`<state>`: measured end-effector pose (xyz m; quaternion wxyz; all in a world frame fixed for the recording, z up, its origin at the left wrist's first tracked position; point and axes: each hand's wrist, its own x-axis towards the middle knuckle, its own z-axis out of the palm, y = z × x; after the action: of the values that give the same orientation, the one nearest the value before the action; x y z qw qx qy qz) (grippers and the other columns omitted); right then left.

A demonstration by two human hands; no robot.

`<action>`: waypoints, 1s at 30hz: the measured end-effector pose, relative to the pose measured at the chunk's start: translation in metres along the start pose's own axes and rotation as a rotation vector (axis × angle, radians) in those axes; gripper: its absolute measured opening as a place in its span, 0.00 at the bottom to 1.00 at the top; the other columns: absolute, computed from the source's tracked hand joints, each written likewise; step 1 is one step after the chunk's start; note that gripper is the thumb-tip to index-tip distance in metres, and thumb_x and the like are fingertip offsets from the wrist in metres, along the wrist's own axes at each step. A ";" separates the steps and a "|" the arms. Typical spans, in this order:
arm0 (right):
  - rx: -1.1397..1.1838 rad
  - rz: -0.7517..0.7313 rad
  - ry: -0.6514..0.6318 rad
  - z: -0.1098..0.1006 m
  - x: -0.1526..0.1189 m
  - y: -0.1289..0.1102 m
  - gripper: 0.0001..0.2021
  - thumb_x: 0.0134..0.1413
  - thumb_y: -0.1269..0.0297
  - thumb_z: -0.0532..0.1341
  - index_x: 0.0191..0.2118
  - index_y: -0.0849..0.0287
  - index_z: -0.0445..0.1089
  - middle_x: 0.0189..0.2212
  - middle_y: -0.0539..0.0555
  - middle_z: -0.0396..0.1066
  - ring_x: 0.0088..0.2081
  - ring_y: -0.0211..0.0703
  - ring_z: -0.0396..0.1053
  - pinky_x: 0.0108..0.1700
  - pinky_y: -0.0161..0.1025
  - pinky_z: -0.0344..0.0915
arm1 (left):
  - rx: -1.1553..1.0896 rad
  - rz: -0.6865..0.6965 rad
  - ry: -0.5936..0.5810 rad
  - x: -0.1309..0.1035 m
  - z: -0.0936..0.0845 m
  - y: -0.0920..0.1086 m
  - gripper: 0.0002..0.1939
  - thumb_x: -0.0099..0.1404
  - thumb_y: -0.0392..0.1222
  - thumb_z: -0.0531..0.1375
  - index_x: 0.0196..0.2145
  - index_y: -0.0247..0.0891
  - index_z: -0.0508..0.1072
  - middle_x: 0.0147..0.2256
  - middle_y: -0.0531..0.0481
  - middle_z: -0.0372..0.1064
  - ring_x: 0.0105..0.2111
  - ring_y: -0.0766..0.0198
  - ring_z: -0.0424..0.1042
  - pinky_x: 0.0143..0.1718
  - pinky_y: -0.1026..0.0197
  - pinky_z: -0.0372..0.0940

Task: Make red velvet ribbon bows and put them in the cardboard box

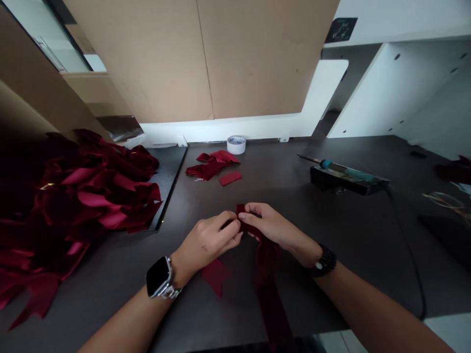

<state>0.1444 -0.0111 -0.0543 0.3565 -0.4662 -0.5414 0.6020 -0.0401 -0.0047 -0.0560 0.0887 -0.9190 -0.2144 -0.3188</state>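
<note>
A dark red velvet ribbon (270, 284) hangs from between my two hands and runs down toward the table's front edge. My left hand (217, 235), with a smartwatch on its wrist, pinches the ribbon at its upper part. Fingers closed, my right hand (270, 223) grips the same ribbon just beside it, the thumb on top. Below my left hand, a pointed red ribbon end (214, 277) shows. Beyond the hands lie a small red strip (230, 178) and some crumpled red ribbon pieces (211, 165).
A big pile of red ribbons (110, 191) covers a black board (169, 169) at the left. White tape roll (236, 144) stands near the back edge. On the right, a soldering iron (331, 166) rests on a black box (349, 180), its cable trailing forward.
</note>
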 end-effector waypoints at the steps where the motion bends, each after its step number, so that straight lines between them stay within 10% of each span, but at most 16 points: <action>1: 0.010 0.017 -0.006 -0.001 0.000 0.000 0.16 0.49 0.51 0.62 0.28 0.60 0.61 0.20 0.45 0.58 0.21 0.30 0.53 0.23 0.31 0.49 | 0.021 0.029 -0.007 0.000 -0.001 0.000 0.03 0.67 0.33 0.53 0.37 0.36 0.65 0.35 0.48 0.71 0.29 0.68 0.72 0.28 0.67 0.67; 20: 0.112 0.187 -0.031 -0.007 0.009 0.010 0.07 0.46 0.64 0.61 0.27 0.59 0.61 0.17 0.42 0.59 0.17 0.29 0.56 0.20 0.30 0.51 | -0.080 0.040 -0.112 0.003 -0.004 0.007 0.10 0.69 0.35 0.53 0.48 0.33 0.67 0.40 0.45 0.72 0.37 0.63 0.75 0.38 0.62 0.73; 30: -0.032 -0.052 0.032 -0.004 0.008 0.008 0.10 0.48 0.60 0.60 0.26 0.59 0.60 0.20 0.44 0.58 0.22 0.31 0.54 0.25 0.32 0.50 | -0.152 -0.032 -0.121 -0.002 0.002 0.003 0.08 0.68 0.37 0.54 0.44 0.35 0.69 0.39 0.46 0.72 0.36 0.65 0.74 0.36 0.64 0.73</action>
<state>0.1461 -0.0040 -0.0636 0.3731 -0.4671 -0.5572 0.5763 -0.0389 -0.0073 -0.0589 0.0006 -0.9371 -0.2090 -0.2796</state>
